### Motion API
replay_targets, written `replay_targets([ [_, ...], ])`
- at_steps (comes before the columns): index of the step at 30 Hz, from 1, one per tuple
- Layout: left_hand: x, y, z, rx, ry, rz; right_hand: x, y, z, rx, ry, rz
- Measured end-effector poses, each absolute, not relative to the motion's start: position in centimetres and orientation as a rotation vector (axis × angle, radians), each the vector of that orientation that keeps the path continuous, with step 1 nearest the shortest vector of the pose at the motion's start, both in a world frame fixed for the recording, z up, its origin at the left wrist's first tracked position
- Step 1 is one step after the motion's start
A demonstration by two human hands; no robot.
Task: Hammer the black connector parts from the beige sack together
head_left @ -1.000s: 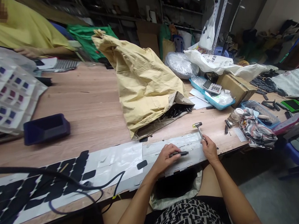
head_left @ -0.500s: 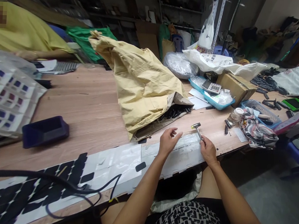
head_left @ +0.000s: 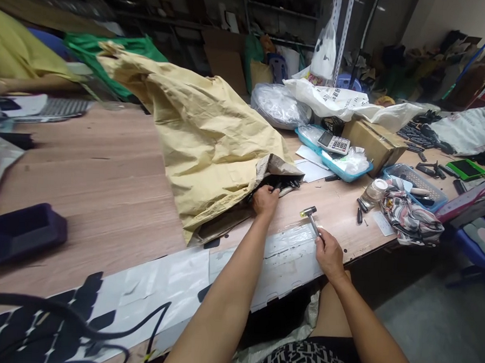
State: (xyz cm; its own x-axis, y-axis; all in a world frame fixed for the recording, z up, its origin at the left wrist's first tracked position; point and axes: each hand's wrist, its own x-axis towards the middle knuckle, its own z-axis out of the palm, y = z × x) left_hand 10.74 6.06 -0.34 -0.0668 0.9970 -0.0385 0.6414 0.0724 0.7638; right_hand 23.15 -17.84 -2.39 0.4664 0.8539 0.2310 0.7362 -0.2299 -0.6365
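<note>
My left hand (head_left: 265, 201) reaches into the mouth of a large tan paper sack (head_left: 212, 131), its fingers curled in among black pieces (head_left: 283, 182). What those fingers grip is hidden. In my right hand (head_left: 328, 255) is a small hammer (head_left: 312, 217), held by its handle, with a metal head and a yellowish face pointing left. The hammer head hovers above the table, over a white board (head_left: 291, 254) covered with clear tape along the near edge.
A dark blue bin (head_left: 24, 232) and black cables (head_left: 36, 303) lie left. Right are a blue tray (head_left: 351, 173) with a calculator (head_left: 334, 143), a cardboard box (head_left: 374, 142), a jar (head_left: 375, 191), cloth (head_left: 411, 212) and a blue basket (head_left: 433, 191). Another person's yellow sleeve (head_left: 25, 51) shows far left.
My left hand has moved forward from above the taped board into the sack's mouth. The right hand still holds the hammer. The view has shifted slightly to the right.
</note>
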Motion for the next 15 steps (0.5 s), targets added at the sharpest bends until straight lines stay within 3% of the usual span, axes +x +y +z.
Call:
replay_targets([
  [10, 2.2, -5.5, -3.2, 1.87, 1.244, 0.823, 23.1, -17.8, -2.1, -2.056, -1.297, 0.227],
  [15, 1.2, -7.1, -4.4, 2.093, 1.136, 0.812, 23.2, -17.7, -2.2, -2.046, -1.301, 0.226],
])
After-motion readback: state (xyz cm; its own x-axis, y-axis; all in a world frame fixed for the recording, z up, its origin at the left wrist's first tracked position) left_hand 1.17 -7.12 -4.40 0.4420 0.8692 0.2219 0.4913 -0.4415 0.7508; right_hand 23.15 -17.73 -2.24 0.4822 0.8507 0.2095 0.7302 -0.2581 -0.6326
